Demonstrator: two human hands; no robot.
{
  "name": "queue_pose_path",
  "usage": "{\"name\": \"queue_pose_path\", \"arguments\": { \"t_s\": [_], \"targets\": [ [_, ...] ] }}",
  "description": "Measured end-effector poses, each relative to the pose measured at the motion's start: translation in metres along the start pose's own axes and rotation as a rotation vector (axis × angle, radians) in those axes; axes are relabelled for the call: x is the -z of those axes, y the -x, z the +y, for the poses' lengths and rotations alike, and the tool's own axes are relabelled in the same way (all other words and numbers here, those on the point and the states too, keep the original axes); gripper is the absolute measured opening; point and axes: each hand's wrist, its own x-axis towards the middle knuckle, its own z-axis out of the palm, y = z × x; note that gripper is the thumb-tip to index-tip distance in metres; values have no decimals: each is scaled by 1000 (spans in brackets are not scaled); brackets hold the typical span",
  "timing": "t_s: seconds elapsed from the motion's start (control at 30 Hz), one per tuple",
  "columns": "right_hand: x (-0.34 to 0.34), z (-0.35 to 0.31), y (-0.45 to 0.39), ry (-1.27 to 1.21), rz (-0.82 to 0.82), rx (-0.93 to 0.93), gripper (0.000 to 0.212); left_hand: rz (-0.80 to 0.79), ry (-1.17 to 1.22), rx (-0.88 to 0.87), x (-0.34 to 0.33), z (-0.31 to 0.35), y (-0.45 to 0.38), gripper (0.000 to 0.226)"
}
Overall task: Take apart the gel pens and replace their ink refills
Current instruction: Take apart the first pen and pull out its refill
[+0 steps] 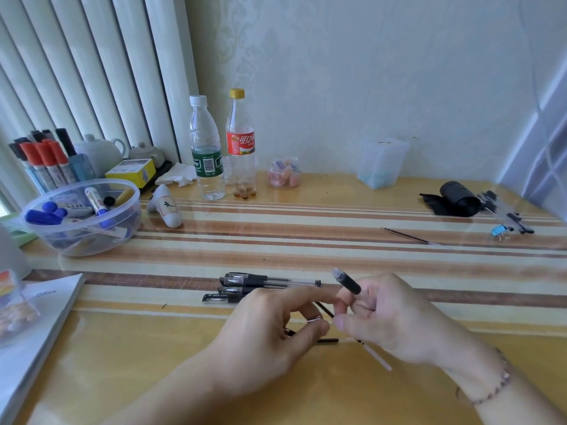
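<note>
— What have the hands got?

— My right hand [383,314] pinches a black pen section [348,282] between thumb and fingertips, its tip tilted up and to the left, above the near middle of the tabletop [337,250]. My left hand [270,326] has its fingers curled round a thin dark refill [325,309], though blur hides most of that grasp. A clear pen barrel [379,358] slants out below the right hand.

— And the other pens?

— A cluster of capped gel pens [264,286] lies just beyond the left hand, roughly parallel to the near edge. One loose refill [408,236] lies alone toward the right side. More pens [506,216] sit by a black roll [457,199] near the far right corner.

— The left side?

— A clear tub of markers [79,216] by the left edge, two bottles [224,148] at the far edge.
</note>
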Motion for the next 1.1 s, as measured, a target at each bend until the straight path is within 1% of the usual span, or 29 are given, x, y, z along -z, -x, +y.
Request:
{"name": "queue_pose_path", "arguments": {
  "t_s": [0.07, 0.1, 0.13, 0.17, 0.2, 0.27, 0.3, 0.37, 0.4, 0.47, 0.6, 0.77, 0.87, 0.9, 1.0, 1.1],
  "targets": [
    [-2, -1, -1, -16, -49, 25, 18, 28, 41, -4, 0, 1, 0, 16],
    [-1, 0, -1, -34, -58, 40, 25, 41, 70, 7, 0, 0, 0, 9],
    [1, 1, 0, -57, -48, 63, 36, 63, 105, 28, 2, -2, -1, 5],
    [3, 2, 1, -82, -20, 86, 48, 105, 156, 55, 5, -5, -2, 4],
    [5, 5, 2, -92, 28, 112, 54, 174, 223, 84, 9, -9, -3, 6],
    [9, 12, 4, -54, 162, 157, 54, 350, 351, 149, 19, -16, -7, 7],
    [9, 15, 5, 8, 231, 161, 52, 430, 394, 169, 24, -18, -8, 6],
    [9, 18, 5, 180, 299, 164, 39, 526, 457, 182, 31, -21, -10, 6],
    [9, 18, 4, 250, 299, 169, 33, 536, 477, 183, 33, -22, -10, 5],
    [6, 15, 4, 330, 291, 201, 37, 516, 483, 184, 32, -24, -11, 5],
    [4, 13, 6, 333, 298, 230, 37, 493, 465, 190, 28, -26, -10, 10],
    [8, 15, 7, 323, 283, 208, 32, 514, 494, 191, 30, -30, -12, 6],
    [7, 14, 8, 332, 271, 209, 29, 510, 484, 172, 29, -30, -11, 14],
    [7, 13, 8, 336, 274, 216, 29, 513, 469, 174, 29, -30, -11, 15],
    [6, 11, 9, 366, 286, 221, 30, 531, 394, 196, 28, -30, -11, 5],
    [7, 12, 9, 428, 309, 196, 31, 537, 248, 171, 30, -29, -8, 5]
  ]
}}
